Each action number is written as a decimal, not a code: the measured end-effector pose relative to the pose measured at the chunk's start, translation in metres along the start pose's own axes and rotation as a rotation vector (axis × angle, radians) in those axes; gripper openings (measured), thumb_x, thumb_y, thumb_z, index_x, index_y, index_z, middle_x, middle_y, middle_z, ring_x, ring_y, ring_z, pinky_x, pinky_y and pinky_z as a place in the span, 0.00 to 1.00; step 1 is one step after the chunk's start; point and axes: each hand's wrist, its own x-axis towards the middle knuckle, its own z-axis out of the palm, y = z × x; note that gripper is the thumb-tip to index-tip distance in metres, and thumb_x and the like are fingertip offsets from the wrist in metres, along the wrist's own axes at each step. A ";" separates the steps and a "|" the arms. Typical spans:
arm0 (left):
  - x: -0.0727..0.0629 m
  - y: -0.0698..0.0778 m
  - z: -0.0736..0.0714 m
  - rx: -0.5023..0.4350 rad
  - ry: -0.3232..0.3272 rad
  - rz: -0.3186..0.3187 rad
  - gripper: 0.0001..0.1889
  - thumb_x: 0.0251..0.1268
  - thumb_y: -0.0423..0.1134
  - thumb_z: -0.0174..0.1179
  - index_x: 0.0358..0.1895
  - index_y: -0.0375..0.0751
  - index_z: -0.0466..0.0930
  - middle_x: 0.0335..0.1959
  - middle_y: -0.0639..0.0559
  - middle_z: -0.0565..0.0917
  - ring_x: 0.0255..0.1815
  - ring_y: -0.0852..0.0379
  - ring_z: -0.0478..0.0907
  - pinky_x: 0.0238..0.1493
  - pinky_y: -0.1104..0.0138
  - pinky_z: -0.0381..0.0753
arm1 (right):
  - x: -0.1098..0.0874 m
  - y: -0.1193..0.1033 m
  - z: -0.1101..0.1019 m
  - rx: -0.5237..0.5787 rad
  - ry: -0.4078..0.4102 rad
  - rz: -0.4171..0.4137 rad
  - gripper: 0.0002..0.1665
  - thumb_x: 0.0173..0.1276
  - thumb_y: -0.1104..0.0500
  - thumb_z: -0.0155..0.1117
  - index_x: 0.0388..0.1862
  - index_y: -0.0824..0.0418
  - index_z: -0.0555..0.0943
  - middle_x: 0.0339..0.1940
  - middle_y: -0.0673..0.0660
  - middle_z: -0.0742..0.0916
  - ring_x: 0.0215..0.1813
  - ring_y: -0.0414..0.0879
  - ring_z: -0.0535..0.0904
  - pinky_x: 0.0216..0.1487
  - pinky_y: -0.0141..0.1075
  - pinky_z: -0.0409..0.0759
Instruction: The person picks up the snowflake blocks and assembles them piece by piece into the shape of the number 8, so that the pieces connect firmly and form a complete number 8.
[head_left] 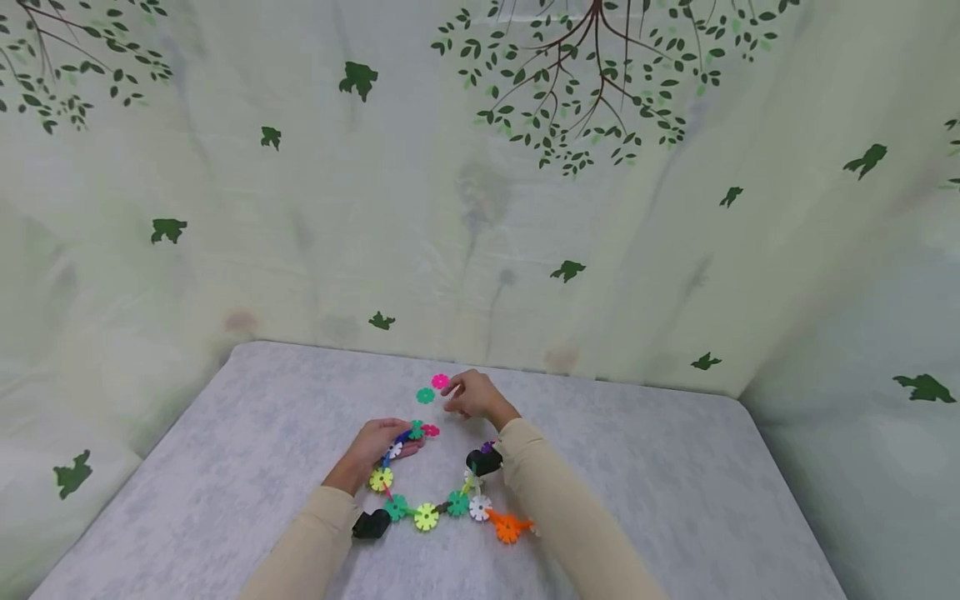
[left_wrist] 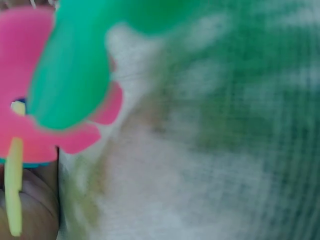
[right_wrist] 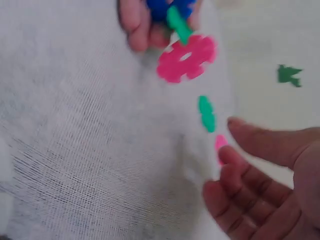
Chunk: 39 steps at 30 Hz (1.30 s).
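My left hand [head_left: 375, 442] grips one end of a chain of notched plastic flower discs. At that end are a blue disc [right_wrist: 159, 9], a green disc [right_wrist: 178, 25] and a pink disc [right_wrist: 187, 59], slotted together. Nearer me the chain curves through a yellow disc [head_left: 381, 479] and several others to an orange disc [head_left: 507, 527]. Beside two loose discs, one green [head_left: 425, 395] and one pink [head_left: 440, 381], my right hand [head_left: 476, 396] hovers with thumb and fingers apart, holding nothing. In the right wrist view its fingertips overlap the loose pink disc [right_wrist: 220, 142].
A pale grey cloth covers the table [head_left: 637, 467]. Its back edge meets a light curtain [head_left: 450, 208] printed with leaves and branches. Black wrist cameras [head_left: 371, 525] sit by both wrists, and the chain's right end passes under the right sleeve [head_left: 570, 508].
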 end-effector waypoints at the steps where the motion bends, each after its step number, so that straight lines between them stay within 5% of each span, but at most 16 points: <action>1: -0.001 0.000 0.002 -0.004 -0.003 -0.006 0.16 0.73 0.35 0.52 0.54 0.23 0.72 0.38 0.40 0.85 0.37 0.53 0.85 0.42 0.64 0.84 | 0.005 0.002 0.002 -0.040 -0.013 -0.001 0.17 0.63 0.62 0.69 0.51 0.59 0.83 0.33 0.54 0.84 0.30 0.44 0.78 0.32 0.34 0.80; 8: -0.001 -0.002 0.017 -0.014 -0.064 0.011 0.16 0.73 0.34 0.52 0.53 0.22 0.73 0.38 0.38 0.85 0.37 0.52 0.86 0.43 0.64 0.84 | 0.020 0.013 0.014 -0.351 -0.033 0.000 0.21 0.69 0.58 0.61 0.61 0.49 0.80 0.59 0.52 0.81 0.63 0.48 0.73 0.64 0.44 0.71; 14: -0.001 0.001 0.023 0.016 -0.054 0.018 0.13 0.72 0.33 0.52 0.50 0.23 0.75 0.38 0.39 0.85 0.38 0.51 0.85 0.42 0.63 0.84 | 0.018 0.016 0.013 -0.380 0.040 -0.006 0.10 0.66 0.55 0.67 0.43 0.57 0.79 0.36 0.51 0.83 0.40 0.46 0.77 0.46 0.36 0.77; 18: 0.001 0.005 0.019 0.022 -0.084 0.019 0.16 0.73 0.33 0.51 0.54 0.21 0.73 0.40 0.38 0.85 0.40 0.52 0.85 0.44 0.64 0.84 | 0.015 0.014 0.007 -0.273 0.038 0.054 0.11 0.63 0.56 0.70 0.36 0.59 0.77 0.29 0.50 0.79 0.32 0.43 0.73 0.35 0.31 0.74; 23: 0.002 0.007 0.008 0.010 -0.087 0.010 0.19 0.74 0.34 0.49 0.59 0.20 0.70 0.42 0.37 0.84 0.39 0.54 0.85 0.44 0.65 0.84 | -0.002 0.010 0.004 0.079 0.080 0.117 0.08 0.60 0.65 0.70 0.34 0.65 0.79 0.21 0.54 0.82 0.22 0.42 0.77 0.27 0.31 0.78; 29: 0.000 0.005 0.001 -0.014 -0.088 -0.018 0.20 0.74 0.35 0.50 0.61 0.21 0.68 0.41 0.39 0.84 0.38 0.54 0.85 0.43 0.64 0.84 | -0.036 0.011 0.008 0.432 0.106 0.143 0.08 0.63 0.70 0.64 0.41 0.69 0.82 0.22 0.59 0.86 0.20 0.42 0.81 0.32 0.39 0.85; 39: 0.000 0.001 -0.001 -0.014 -0.074 0.006 0.20 0.74 0.34 0.48 0.60 0.20 0.67 0.40 0.41 0.84 0.37 0.55 0.85 0.43 0.65 0.84 | -0.064 0.010 0.026 0.485 0.175 0.188 0.09 0.64 0.71 0.61 0.43 0.67 0.82 0.23 0.59 0.86 0.19 0.41 0.82 0.27 0.35 0.83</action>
